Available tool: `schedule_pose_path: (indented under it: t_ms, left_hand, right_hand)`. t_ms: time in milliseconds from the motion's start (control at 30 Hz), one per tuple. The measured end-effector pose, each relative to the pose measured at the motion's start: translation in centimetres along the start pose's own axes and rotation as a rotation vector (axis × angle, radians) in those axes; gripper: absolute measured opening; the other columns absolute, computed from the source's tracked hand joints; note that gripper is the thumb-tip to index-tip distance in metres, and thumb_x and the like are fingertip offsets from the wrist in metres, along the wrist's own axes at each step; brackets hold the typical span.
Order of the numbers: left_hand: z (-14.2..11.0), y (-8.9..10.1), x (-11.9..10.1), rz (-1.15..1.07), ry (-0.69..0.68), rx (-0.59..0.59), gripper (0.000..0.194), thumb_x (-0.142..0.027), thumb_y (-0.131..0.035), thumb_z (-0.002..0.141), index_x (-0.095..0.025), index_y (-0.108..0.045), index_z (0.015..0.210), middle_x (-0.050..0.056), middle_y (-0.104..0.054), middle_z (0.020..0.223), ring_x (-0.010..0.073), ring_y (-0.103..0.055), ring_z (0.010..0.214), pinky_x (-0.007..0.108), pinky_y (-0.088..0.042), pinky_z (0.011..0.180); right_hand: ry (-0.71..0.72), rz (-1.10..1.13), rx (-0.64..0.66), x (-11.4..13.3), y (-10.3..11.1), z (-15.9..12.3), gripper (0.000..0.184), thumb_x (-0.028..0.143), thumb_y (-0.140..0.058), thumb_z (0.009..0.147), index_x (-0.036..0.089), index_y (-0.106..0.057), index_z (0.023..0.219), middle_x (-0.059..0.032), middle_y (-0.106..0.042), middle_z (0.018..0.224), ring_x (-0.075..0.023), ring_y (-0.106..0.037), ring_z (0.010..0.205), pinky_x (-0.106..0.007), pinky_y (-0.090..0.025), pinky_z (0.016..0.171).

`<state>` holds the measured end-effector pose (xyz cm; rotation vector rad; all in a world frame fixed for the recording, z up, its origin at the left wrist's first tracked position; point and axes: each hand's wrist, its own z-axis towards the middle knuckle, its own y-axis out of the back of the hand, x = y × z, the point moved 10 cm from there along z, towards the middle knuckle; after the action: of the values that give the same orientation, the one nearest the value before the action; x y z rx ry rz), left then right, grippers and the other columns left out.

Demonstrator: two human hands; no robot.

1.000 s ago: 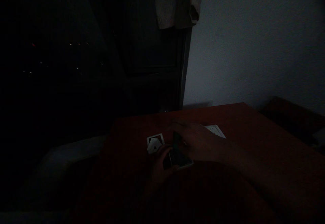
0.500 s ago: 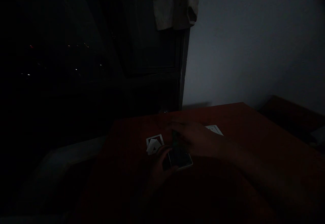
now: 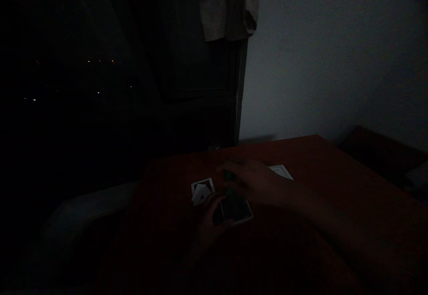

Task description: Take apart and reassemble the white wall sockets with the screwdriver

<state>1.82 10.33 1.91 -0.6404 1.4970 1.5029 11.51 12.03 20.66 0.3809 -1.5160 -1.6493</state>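
The scene is very dark. My left hand (image 3: 212, 223) curls round the left side of a flat, dark rectangular thing with a pale rim (image 3: 236, 210) on the reddish table. Its thumb and fingers touch the edges. Above the far side of that thing, my right hand (image 3: 252, 180) is bent round a small green object (image 3: 229, 176), whose kind I cannot make out. To the left lies a white-bordered card (image 3: 210, 182) with a folded white piece (image 3: 201, 193) bearing a dark mark on it. A pale printed card (image 3: 282, 171) shows partly behind my right wrist.
The reddish table (image 3: 307, 156) reaches back to a grey wall (image 3: 321, 63). Left of the wall is a dark window with small lights, and a cloth (image 3: 229, 9) hangs above. A small glinting thing (image 3: 216, 147) sits by the table's far edge.
The green object shows more clearly between the fingers of my right hand, which has shifted very slightly. My left hand stays on the dark rectangular thing. The view has moved a little.
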Motion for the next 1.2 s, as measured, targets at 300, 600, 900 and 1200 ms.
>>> schedule_pose_path:
  t_ms: [300, 600, 900, 1200]
  left_hand:
    - [0.1, 0.0, 0.4, 0.002, -0.022, -0.019, 0.058, -0.033, -0.071, 0.073, -0.026, -0.053, 0.127, 0.009, -0.046, 0.140, 0.0310, -0.042, 0.130, 0.049, -0.037, 0.106]
    - [0.1, 0.1, -0.4, 0.044, -0.033, 0.006, 0.058, -0.035, -0.071, 0.074, -0.026, -0.053, 0.128, 0.009, -0.047, 0.139, 0.0302, -0.043, 0.128, 0.049, -0.036, 0.107]
    - [0.2, 0.0, -0.3, 0.037, -0.034, 0.008, 0.056, -0.034, -0.071, 0.074, -0.024, -0.053, 0.126, 0.009, -0.046, 0.139, 0.0289, -0.042, 0.130, 0.047, -0.034, 0.108]
    - [0.2, 0.1, -0.5, 0.039, -0.060, -0.003, 0.058, -0.034, -0.072, 0.074, -0.026, -0.052, 0.128, 0.009, -0.046, 0.141, 0.0292, -0.042, 0.130, 0.047, -0.035, 0.108]
  right_hand:
    - [-0.053, -0.093, 0.021, 0.0, 0.0, 0.0, 0.035, 0.025, -0.056, 0.083, 0.018, -0.051, 0.116, -0.0092, -0.061, 0.111, -0.0194, -0.063, 0.085, -0.027, -0.042, 0.061]
    - [-0.195, -0.300, 0.004, -0.2, 0.7, 0.0, 0.023, 0.036, -0.045, 0.091, 0.019, -0.056, 0.101, -0.0076, -0.065, 0.092, -0.0212, -0.064, 0.071, -0.028, -0.038, 0.053]
    - [-0.221, -0.284, 0.030, -0.2, 0.3, 0.1, 0.023, 0.031, -0.044, 0.091, 0.017, -0.057, 0.104, -0.0096, -0.066, 0.092, -0.0189, -0.063, 0.068, -0.028, -0.034, 0.053]
    - [-0.074, -0.150, 0.064, 1.4, 0.5, -0.2, 0.030, 0.026, -0.053, 0.083, 0.020, -0.050, 0.112, -0.0075, -0.063, 0.107, -0.0195, -0.064, 0.081, -0.027, -0.041, 0.058]
